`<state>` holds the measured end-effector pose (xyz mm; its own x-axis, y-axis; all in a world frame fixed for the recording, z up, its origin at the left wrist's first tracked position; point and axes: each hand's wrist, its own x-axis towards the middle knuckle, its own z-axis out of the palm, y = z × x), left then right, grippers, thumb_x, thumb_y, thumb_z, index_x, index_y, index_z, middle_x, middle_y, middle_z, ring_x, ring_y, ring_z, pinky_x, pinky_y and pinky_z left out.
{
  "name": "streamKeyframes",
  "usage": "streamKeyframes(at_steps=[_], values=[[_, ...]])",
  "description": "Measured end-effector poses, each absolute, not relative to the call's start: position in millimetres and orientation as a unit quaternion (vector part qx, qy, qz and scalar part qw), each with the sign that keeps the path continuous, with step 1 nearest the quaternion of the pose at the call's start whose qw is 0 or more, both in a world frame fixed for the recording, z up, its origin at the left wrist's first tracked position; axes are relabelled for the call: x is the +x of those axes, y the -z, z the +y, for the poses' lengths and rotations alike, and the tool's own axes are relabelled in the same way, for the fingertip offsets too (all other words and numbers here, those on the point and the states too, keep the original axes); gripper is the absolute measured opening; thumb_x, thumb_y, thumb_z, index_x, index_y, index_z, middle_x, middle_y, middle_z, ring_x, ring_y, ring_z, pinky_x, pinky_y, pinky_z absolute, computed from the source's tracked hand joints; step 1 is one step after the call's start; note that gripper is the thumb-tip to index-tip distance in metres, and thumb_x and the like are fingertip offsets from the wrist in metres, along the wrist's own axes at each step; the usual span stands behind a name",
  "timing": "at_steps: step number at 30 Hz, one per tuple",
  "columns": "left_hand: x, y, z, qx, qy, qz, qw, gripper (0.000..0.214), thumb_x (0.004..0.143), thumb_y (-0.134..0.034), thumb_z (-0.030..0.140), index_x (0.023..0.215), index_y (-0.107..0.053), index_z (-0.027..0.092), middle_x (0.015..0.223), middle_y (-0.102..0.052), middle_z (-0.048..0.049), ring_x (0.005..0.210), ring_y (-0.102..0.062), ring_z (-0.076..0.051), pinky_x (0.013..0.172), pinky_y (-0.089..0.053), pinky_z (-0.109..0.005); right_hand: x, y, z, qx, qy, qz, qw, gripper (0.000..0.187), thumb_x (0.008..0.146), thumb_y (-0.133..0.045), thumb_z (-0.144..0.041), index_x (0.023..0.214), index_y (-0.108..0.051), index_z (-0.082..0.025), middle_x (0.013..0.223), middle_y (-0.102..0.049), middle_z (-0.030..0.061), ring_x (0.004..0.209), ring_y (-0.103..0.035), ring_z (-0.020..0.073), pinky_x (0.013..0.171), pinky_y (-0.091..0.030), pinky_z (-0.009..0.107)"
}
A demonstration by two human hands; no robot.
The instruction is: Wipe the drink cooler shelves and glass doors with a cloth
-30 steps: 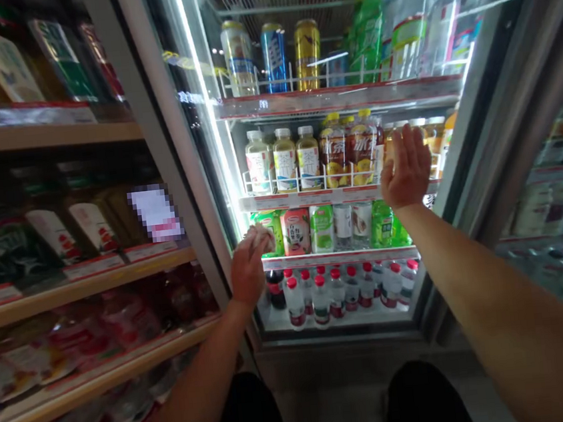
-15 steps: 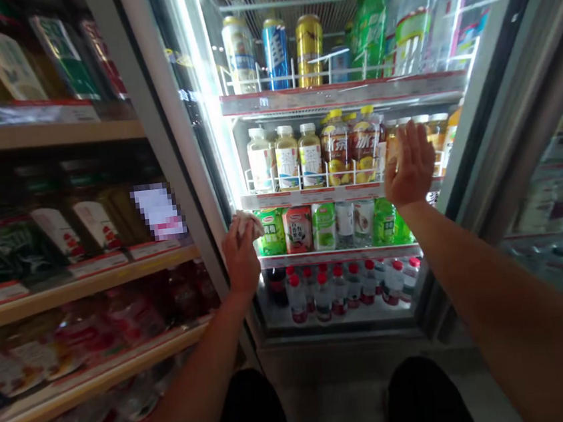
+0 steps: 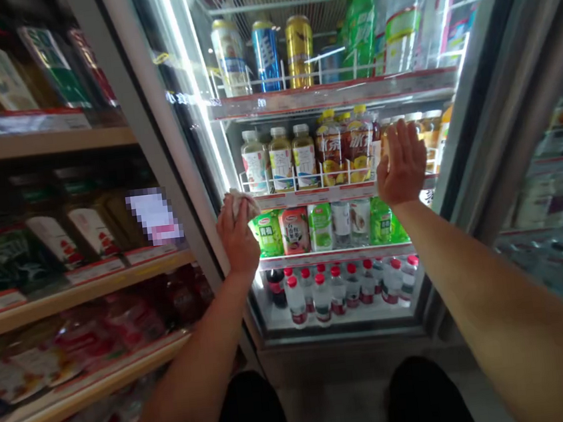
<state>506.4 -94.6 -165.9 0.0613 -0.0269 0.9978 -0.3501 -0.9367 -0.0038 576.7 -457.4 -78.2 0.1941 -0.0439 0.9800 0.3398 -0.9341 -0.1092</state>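
Note:
My left hand (image 3: 238, 239) is closed on a whitish crumpled cloth (image 3: 249, 204) and presses it to the left side of the drinks fridge's glass door (image 3: 194, 102). Behind the cloth, through the glass, is a green drink pack (image 3: 268, 237). My right hand (image 3: 402, 165) lies flat against the right part of the same glass, fingers stretched upward and nothing in it. It covers part of the bottles behind, next to the yellow-capped iced tea bottles (image 3: 359, 146). The door looks closed, with reflections across it.
Left of the fridge, wooden shelves (image 3: 92, 281) carry bottles and packs. Inside the fridge stand cans (image 3: 299, 51) on the upper shelf and red-capped bottles (image 3: 322, 301) at the bottom. A metal door frame (image 3: 510, 140) runs along the right. My knees (image 3: 252, 409) are below.
My left hand has slid the cloth slightly upward on the glass. My right hand stays flat on the door, while the whole view has shifted a little.

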Motion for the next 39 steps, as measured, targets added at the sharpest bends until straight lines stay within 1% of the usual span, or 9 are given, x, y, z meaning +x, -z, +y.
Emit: streamKeyframes(at_steps=[5,11,15,19,21,26,30,34,39], values=[[499.6,202.8,-109.6,0.744,-0.629,-0.196,0.107,0.05,0.103,-0.035,0.008,0.146,-0.05,0.028,0.163,-0.034,-0.0045,0.151,-0.029,-0.021,0.126,-0.028,-0.046,577.4,79.4,-457.2,-0.755,0.631,-0.097,0.147,0.061,0.097,-0.029,-0.027,0.158,-0.03,-0.019,0.164,-0.033,0.0074,0.156,-0.019,0.0228,0.124,-0.024,0.05],[517.9,131.9,-115.1,0.709,-0.67,-0.174,0.13,0.059,0.097,-0.031,-0.002,0.149,-0.046,0.022,0.165,-0.027,-0.0033,0.154,-0.018,-0.02,0.128,-0.024,-0.044,577.9,78.1,-458.0,-0.745,0.642,-0.106,0.148,0.061,0.095,-0.031,-0.026,0.155,-0.037,-0.016,0.161,-0.039,0.0097,0.154,-0.024,0.0255,0.123,-0.026,0.052],[517.4,142.7,-141.7,0.724,-0.653,-0.179,0.132,0.062,0.096,-0.036,-0.002,0.151,-0.043,0.026,0.167,-0.022,-0.0043,0.154,-0.018,-0.021,0.126,-0.029,-0.043,578.9,78.1,-458.3,-0.738,0.645,-0.115,0.161,0.06,0.096,-0.031,-0.026,0.155,-0.036,-0.018,0.16,-0.04,0.0099,0.154,-0.025,0.0258,0.122,-0.026,0.052],[510.3,178.0,-157.2,0.746,-0.597,-0.286,0.076,0.053,0.099,-0.04,0.002,0.144,-0.051,0.027,0.16,-0.038,-0.0064,0.153,-0.025,-0.023,0.124,-0.032,-0.049,580.2,78.2,-458.0,-0.732,0.652,-0.116,0.159,0.06,0.095,-0.032,-0.026,0.154,-0.039,-0.018,0.159,-0.042,0.0091,0.153,-0.027,0.0252,0.122,-0.027,0.051],[512.4,166.3,-156.2,0.736,-0.6,-0.305,0.066,0.049,0.1,-0.039,0.003,0.141,-0.054,0.026,0.158,-0.042,-0.0062,0.152,-0.028,-0.022,0.123,-0.033,-0.049,580.5,78.3,-458.0,-0.732,0.652,-0.117,0.159,0.06,0.095,-0.032,-0.026,0.154,-0.039,-0.018,0.159,-0.042,0.0091,0.153,-0.027,0.025,0.123,-0.026,0.051],[524.2,111.6,-159.8,0.697,-0.657,-0.272,0.092,0.05,0.101,-0.035,0.003,0.143,-0.054,0.024,0.162,-0.035,-0.0057,0.152,-0.027,-0.022,0.125,-0.032,-0.047,580.9,78.6,-458.6,-0.733,0.648,-0.123,0.165,0.061,0.095,-0.032,-0.025,0.155,-0.036,-0.018,0.16,-0.04,0.0091,0.154,-0.024,0.0254,0.123,-0.025,0.052],[518.0,149.2,-176.4,0.708,-0.639,-0.29,0.084,0.045,0.1,-0.044,0.005,0.14,-0.056,0.023,0.157,-0.043,-0.0086,0.152,-0.027,-0.023,0.123,-0.033,-0.048,582.5,78.8,-459.3,-0.733,0.649,-0.122,0.164,0.061,0.095,-0.033,-0.024,0.155,-0.038,-0.018,0.16,-0.041,0.0088,0.154,-0.026,0.0253,0.123,-0.026,0.052],[512.8,179.2,-179.9,0.742,-0.53,-0.411,-0.011,0.039,0.102,-0.046,0.009,0.135,-0.06,0.023,0.145,-0.057,-0.0087,0.148,-0.036,-0.022,0.118,-0.04,-0.046,583.1,78.7,-459.2,-0.727,0.658,-0.123,0.154,0.059,0.095,-0.033,-0.027,0.153,-0.04,-0.016,0.159,-0.042,0.0097,0.153,-0.027,0.0247,0.123,-0.027,0.05],[525.9,120.1,-181.0,0.71,-0.608,-0.351,0.046,0.043,0.102,-0.044,0.009,0.139,-0.057,0.026,0.153,-0.049,-0.0082,0.149,-0.034,-0.023,0.119,-0.04,-0.049,579.4,77.9,-457.6,-0.734,0.652,-0.113,0.153,0.059,0.096,-0.033,-0.026,0.154,-0.04,-0.018,0.159,-0.043,0.0097,0.153,-0.029,0.0253,0.123,-0.027,0.05]])
